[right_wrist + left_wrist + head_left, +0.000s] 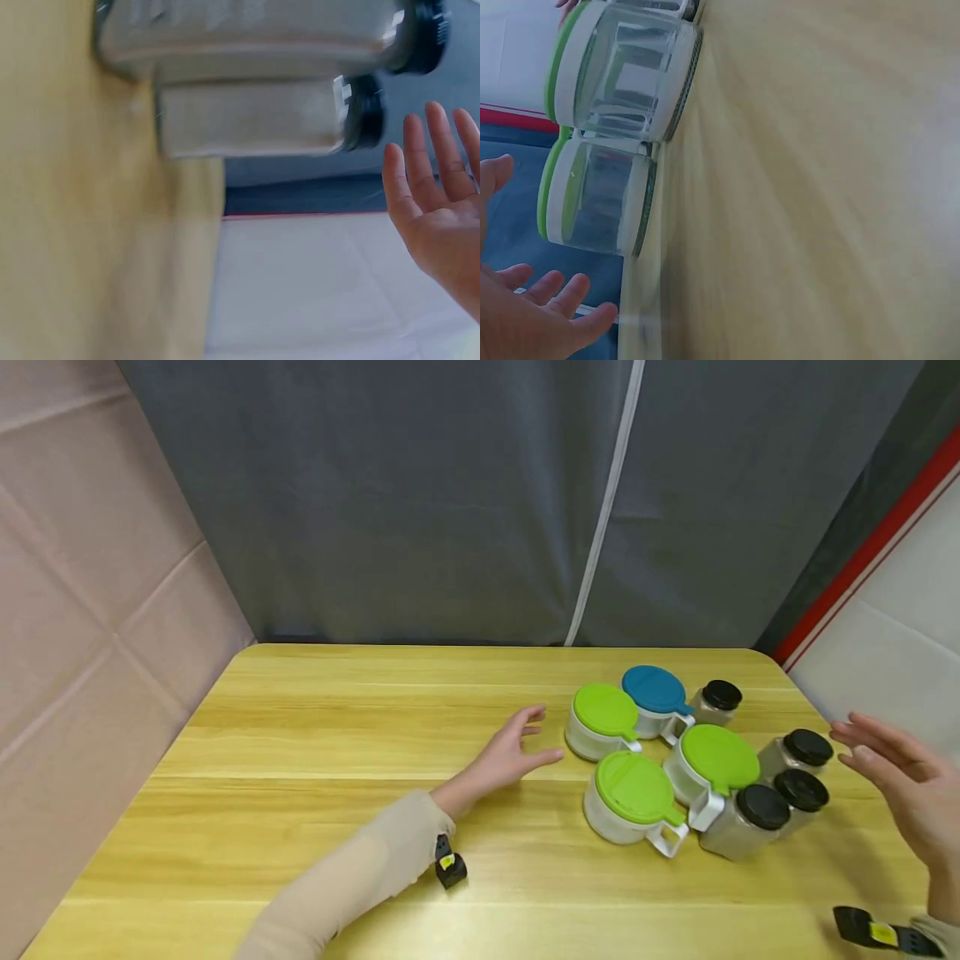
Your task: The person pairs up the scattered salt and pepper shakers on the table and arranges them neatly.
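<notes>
In the head view, my left hand [504,753] is held with spread fingers just left of a green-lidded jar [606,712], apart from it. Two more green-lidded jars, one in front [635,789] and one to the right [718,758], stand near a blue-lidded jar [654,690]. All have white handles. My right hand [903,789] hovers with extended fingers to the right of several black-capped seasoning bottles [738,827], touching none. Clear jar walls [622,71] show beside the left hand [532,319] in its wrist view; the right wrist view shows pale bottle contents [251,116].
The jars and bottles cluster upright on the right part of a wooden table [337,718]. A grey curtain [412,510] hangs behind the table. Pale cloth walls flank it, the left one pinkish [90,568], the right one white with a red band [870,556].
</notes>
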`<state>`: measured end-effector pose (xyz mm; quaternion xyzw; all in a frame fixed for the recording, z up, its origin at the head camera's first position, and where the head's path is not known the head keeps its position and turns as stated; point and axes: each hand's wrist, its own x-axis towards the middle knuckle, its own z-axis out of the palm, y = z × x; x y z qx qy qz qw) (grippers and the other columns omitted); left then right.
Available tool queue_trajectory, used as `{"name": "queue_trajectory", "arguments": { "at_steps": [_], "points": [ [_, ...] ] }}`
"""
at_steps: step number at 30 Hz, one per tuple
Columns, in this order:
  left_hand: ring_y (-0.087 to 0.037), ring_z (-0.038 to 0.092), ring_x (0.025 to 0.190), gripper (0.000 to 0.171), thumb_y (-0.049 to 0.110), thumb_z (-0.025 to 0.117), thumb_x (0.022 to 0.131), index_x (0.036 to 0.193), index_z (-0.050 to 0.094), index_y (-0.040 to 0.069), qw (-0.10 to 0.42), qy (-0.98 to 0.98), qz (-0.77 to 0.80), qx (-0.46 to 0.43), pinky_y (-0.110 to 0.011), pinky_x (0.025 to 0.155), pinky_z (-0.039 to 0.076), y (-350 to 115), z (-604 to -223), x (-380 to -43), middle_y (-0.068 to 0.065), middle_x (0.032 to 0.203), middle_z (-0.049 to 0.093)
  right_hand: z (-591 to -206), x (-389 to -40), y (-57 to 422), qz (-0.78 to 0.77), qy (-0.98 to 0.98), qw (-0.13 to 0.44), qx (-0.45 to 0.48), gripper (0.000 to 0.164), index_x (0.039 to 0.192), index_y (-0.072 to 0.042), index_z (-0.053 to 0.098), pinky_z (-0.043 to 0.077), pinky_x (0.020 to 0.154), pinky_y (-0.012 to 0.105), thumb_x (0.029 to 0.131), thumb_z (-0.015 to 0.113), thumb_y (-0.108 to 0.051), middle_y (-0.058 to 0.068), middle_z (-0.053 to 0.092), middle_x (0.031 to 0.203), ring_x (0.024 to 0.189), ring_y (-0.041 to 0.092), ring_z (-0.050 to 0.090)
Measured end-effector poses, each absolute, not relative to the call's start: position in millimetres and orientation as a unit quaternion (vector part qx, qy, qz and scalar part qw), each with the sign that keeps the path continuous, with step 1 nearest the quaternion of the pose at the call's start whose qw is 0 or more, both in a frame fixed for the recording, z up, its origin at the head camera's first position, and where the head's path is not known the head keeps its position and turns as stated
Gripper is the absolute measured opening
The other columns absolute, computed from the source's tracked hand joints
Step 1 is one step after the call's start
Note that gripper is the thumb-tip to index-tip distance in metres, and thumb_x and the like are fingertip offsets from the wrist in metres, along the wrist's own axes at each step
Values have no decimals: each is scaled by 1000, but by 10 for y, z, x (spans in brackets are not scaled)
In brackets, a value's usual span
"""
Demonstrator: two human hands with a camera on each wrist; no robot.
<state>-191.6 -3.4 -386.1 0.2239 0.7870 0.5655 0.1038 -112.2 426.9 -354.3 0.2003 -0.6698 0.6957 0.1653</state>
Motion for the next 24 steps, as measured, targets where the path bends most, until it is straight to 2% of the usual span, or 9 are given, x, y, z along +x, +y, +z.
{"name": "queue_trajectory", "arguments": {
  "at_steps": [6,11,15,18,21,24],
  "points": [
    [-26,34,120,83,33,68,77,140,19,10,129,803,544,207,-36,95,32,110,-3932,-2058,-8,138,27,-4033,-1332,4809,698,-692,111,148,47,136,2,28,41,79,14,90,38,9,2,44,130,113,7,42],
    [-25,33,121,86,33,68,77,141,16,13,134,811,530,209,-32,96,30,212,-3951,-2138,-8,138,25,-4280,-1418,5015,686,-714,89,108,51,139,-4,25,39,79,11,91,38,7,-1,36,135,115,2,36],
    [-25,32,122,89,34,70,75,141,15,13,129,813,525,215,-30,97,29,294,-3959,-2177,-9,139,25,-4221,-1370,4890,699,-704,64,106,52,139,-10,26,38,79,10,92,38,6,-1,28,137,113,-2,36],
    [-24,31,123,92,33,72,73,141,13,13,127,813,525,217,-29,97,28,357,-3965,-2193,-9,140,24,-4088,-1280,4712,718,-684,31,120,52,139,-15,26,37,80,9,92,34,7,-6,19,141,115,-6,32],
    [-22,29,124,96,33,73,71,142,12,16,127,812,525,220,-28,97,27,419,-3966,-2211,-7,141,22,-3976,-1197,4569,723,-679,1,124,54,140,-18,23,35,81,7,93,30,7,-11,7,144,117,-9,25],
    [-20,27,125,99,35,75,69,142,11,17,121,812,524,225,-29,98,26,480,-3958,-2230,-6,141,21,-3929,-1169,4513,714,-690,-16,115,56,141,-20,17,33,81,5,94,29,6,-13,0,144,115,-12,26]
  ]
}}
